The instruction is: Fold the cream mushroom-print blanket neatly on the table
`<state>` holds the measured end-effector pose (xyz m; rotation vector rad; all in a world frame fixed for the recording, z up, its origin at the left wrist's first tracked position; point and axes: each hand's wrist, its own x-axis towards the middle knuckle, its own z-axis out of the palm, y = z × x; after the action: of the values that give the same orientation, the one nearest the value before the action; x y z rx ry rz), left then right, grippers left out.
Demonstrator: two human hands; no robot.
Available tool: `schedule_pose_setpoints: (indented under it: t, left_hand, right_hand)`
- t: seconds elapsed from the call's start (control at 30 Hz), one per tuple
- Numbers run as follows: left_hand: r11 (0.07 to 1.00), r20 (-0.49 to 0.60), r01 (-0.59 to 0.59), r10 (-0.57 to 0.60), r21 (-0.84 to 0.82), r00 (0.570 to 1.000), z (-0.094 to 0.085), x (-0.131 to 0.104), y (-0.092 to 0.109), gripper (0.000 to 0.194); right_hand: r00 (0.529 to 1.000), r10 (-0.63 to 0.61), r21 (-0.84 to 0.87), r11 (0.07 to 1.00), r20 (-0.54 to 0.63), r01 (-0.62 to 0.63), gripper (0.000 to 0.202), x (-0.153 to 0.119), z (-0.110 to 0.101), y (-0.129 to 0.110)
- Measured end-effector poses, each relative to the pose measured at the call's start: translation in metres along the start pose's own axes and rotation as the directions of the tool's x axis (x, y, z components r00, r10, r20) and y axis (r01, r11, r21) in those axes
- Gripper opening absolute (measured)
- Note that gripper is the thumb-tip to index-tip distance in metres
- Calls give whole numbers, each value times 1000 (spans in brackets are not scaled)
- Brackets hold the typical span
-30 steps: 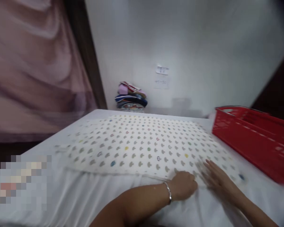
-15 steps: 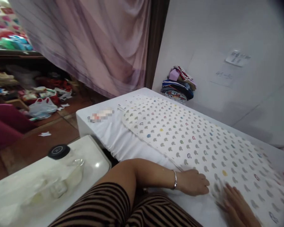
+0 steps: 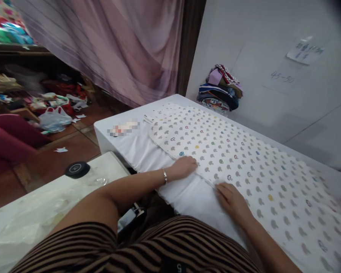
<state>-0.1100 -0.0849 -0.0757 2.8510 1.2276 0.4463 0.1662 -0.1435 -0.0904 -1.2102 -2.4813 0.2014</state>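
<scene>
Pink curtain (image 3: 136,49); clothes pile (image 3: 220,91) — beyond the patterned cloth (image 3: 244,163)

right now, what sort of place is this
Probably a lived-in room at home, though a small workroom is possible: a pink curtain, a stack of folded fabrics by the wall, and a patterned cloth spread over a white-covered surface.

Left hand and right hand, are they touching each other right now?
Apart: the head view shows a stretch of the patterned cloth between the left hand and the right hand.
</scene>
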Motion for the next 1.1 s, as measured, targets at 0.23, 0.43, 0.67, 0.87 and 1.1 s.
schedule_pose_setpoints:
  t: [0.23,0.43,0.67,0.87,1.1]
  left_hand:
    - [995,5,17,-17,-95,1000,-19,-25,-54,22]
    - [991,19,-36,39,-130,999,-24,-26,-57,22]
    - [993,-16,-83,82,-87,997,-23,-32,-59,29]
    - [997,-43,-75,76,25,996,-20,-39,-57,31]
    - [1000,-66,-1,-1,-30,998,-20,-44,-56,27]
  right_hand:
    - [993,17,-31,999,116,-14,27,61,8,-28]
    - [977,77,-121,991,199,-53,23,76,10,-38]
    - [971,61,-141,990,231,-28,25,75,11,-39]
    - [988,-10,-86,996,156,24,27,69,21,-36]
    - [996,-50,12,999,75,50,32,66,35,-32]
